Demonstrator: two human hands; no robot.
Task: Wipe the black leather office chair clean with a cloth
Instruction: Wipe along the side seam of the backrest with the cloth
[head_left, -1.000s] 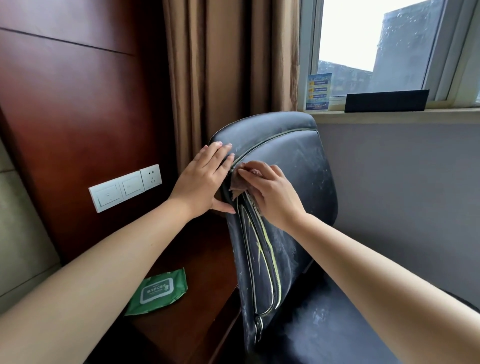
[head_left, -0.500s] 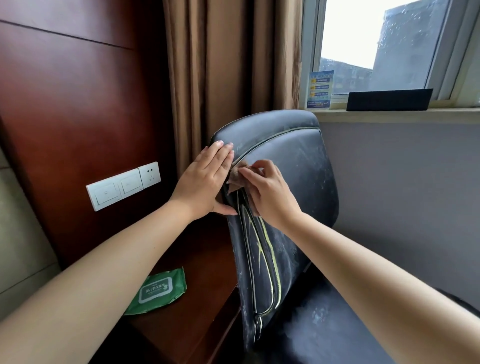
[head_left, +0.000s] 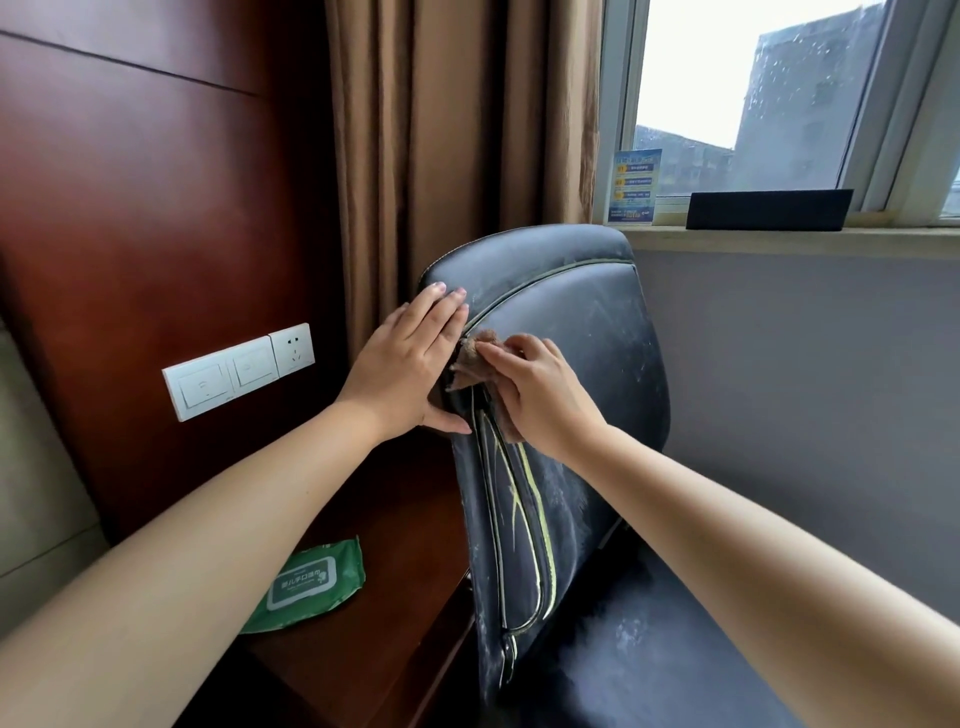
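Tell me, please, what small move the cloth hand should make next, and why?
Probably draw the cloth down along the seam: the right hand presses it at the upper edge, the left hand braces the chair, and pale grime shows below.

Dark wooden desk (head_left: 395, 525); green wet-wipe pack (head_left: 306, 584) flat on it, beside chair back.

green wipes pack (head_left: 305, 586), wall switches (head_left: 239, 369), curtain (head_left: 457, 130)

R hand (head_left: 540, 395) w/ cloth (head_left: 470, 364) nudged up seam.
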